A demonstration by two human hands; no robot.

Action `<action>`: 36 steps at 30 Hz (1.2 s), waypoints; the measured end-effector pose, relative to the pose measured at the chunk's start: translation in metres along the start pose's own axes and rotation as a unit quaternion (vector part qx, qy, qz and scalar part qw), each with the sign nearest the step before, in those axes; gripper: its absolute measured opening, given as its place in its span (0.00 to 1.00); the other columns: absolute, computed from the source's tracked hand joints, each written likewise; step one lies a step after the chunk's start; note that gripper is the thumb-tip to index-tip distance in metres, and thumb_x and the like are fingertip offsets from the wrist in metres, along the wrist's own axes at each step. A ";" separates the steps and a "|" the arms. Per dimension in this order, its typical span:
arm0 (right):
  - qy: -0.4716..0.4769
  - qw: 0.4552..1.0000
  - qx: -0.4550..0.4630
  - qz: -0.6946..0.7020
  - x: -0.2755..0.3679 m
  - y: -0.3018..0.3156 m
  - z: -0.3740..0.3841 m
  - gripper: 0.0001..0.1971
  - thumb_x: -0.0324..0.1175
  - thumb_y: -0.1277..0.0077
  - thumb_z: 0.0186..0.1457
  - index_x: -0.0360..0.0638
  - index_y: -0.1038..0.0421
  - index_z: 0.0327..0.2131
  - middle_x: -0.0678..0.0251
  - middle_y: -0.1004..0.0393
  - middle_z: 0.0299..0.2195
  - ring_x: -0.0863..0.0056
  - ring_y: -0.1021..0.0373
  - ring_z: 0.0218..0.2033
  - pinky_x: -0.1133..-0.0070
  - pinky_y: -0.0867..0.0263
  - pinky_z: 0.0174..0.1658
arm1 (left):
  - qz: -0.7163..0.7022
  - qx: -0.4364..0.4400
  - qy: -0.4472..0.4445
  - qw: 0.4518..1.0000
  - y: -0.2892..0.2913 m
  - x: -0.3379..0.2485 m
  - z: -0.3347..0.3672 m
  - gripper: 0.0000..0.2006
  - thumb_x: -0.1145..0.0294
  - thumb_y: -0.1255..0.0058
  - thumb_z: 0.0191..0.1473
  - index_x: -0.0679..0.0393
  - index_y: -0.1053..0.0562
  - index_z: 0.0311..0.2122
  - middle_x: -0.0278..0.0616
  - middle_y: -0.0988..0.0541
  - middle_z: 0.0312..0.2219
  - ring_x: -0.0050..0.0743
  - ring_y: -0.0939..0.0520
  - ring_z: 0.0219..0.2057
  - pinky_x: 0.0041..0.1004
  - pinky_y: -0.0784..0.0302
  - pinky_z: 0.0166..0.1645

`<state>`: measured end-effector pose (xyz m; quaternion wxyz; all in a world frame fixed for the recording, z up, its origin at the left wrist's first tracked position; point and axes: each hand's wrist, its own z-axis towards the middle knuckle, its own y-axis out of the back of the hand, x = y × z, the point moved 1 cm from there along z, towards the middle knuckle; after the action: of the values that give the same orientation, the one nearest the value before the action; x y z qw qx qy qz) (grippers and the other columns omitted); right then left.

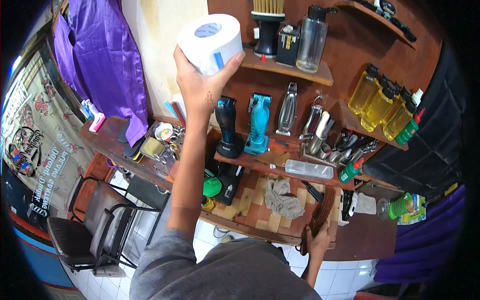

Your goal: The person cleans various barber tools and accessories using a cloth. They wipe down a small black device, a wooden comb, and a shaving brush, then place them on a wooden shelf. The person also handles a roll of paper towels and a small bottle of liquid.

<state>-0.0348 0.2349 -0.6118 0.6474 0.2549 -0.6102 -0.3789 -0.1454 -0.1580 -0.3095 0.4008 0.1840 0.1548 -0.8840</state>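
My left hand [202,82] is raised in front of the wall, its fingers and thumb wrapped round a thick white paper roll [215,47] with a hollow core and a small blue tab on its side. Low on the right, my right hand [317,240] is closed round the lower end of a long brown ridged thing [320,215], whose kind I cannot make out. It lies at the right end of the wooden counter [242,205]. A crumpled grey cloth [284,199] and a dark-handled tool [312,191] lie on the counter left of that hand.
A shelf holds a black hair clipper [227,127], a turquoise clipper [258,122] and a clear plastic case [309,169]. Above stand a neck brush [268,27] and a clear pump bottle [311,42]. Several yellow oil bottles [377,102] line the right shelf. A dark chair [95,220] stands left.
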 end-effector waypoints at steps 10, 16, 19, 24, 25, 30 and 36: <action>0.014 0.976 -0.001 0.219 0.030 0.040 -0.039 0.17 0.30 0.48 0.54 0.29 0.33 0.45 0.61 0.27 0.34 0.77 0.34 0.35 0.79 0.37 0.40 | -0.106 0.117 -0.108 0.981 0.013 -0.050 -0.115 0.44 0.65 0.26 0.27 0.67 0.40 0.50 0.56 0.35 0.54 0.43 0.30 0.54 0.37 0.36 0.58; -0.170 0.922 -0.003 0.349 0.005 0.038 -0.090 0.13 0.32 0.51 0.58 0.31 0.32 0.41 0.70 0.32 0.19 0.85 0.37 0.19 0.84 0.40 0.23 | -0.211 0.254 0.141 0.933 -0.016 -0.056 -0.229 0.50 0.63 0.25 0.27 0.64 0.42 0.57 0.54 0.31 0.52 0.47 0.27 0.52 0.39 0.32 0.56; -0.146 0.869 -0.069 0.467 0.012 0.062 -0.114 0.13 0.35 0.53 0.61 0.32 0.32 0.40 0.68 0.30 0.20 0.85 0.35 0.19 0.87 0.39 0.23 | -0.173 0.356 0.124 0.910 -0.028 -0.052 -0.252 0.51 0.59 0.25 0.27 0.64 0.41 0.58 0.53 0.31 0.52 0.47 0.27 0.53 0.38 0.33 0.57; -0.145 0.912 -0.183 0.338 -0.003 0.078 -0.131 0.15 0.37 0.62 0.65 0.36 0.33 0.30 0.76 0.39 0.18 0.86 0.44 0.18 0.83 0.48 0.21 | -0.172 0.461 0.119 0.862 -0.056 -0.066 -0.285 0.49 0.60 0.26 0.27 0.62 0.39 0.57 0.53 0.32 0.52 0.51 0.30 0.54 0.39 0.35 0.58; -0.129 0.927 -0.166 0.312 -0.004 0.081 -0.140 0.13 0.34 0.59 0.63 0.34 0.30 0.30 0.71 0.33 0.18 0.81 0.38 0.18 0.80 0.42 0.22 | -0.172 0.483 0.124 0.849 -0.062 -0.070 -0.292 0.48 0.61 0.26 0.27 0.62 0.39 0.56 0.53 0.32 0.52 0.52 0.31 0.55 0.39 0.35 0.58; -0.040 0.976 -0.102 0.187 0.036 0.091 -0.129 0.16 0.36 0.42 0.51 0.33 0.26 0.39 0.50 0.26 0.24 0.65 0.25 0.25 0.73 0.32 0.31 | -0.290 0.511 0.065 0.806 -0.086 -0.090 -0.318 0.47 0.67 0.27 0.26 0.61 0.38 0.56 0.53 0.33 0.52 0.53 0.31 0.54 0.41 0.34 0.57; -0.283 0.893 -0.267 0.225 -0.004 0.098 -0.133 0.14 0.36 0.52 0.60 0.34 0.25 0.40 0.73 0.37 0.17 0.84 0.43 0.19 0.82 0.45 0.22 | -0.314 0.565 0.099 0.757 -0.081 -0.099 -0.334 0.48 0.68 0.27 0.26 0.61 0.40 0.56 0.53 0.32 0.51 0.52 0.30 0.53 0.41 0.33 0.56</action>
<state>0.1140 0.2773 -0.5532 0.5593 -0.1898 -0.6843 -0.4276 -0.0801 0.0985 -0.5501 -0.0937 0.4047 -0.2844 -0.8640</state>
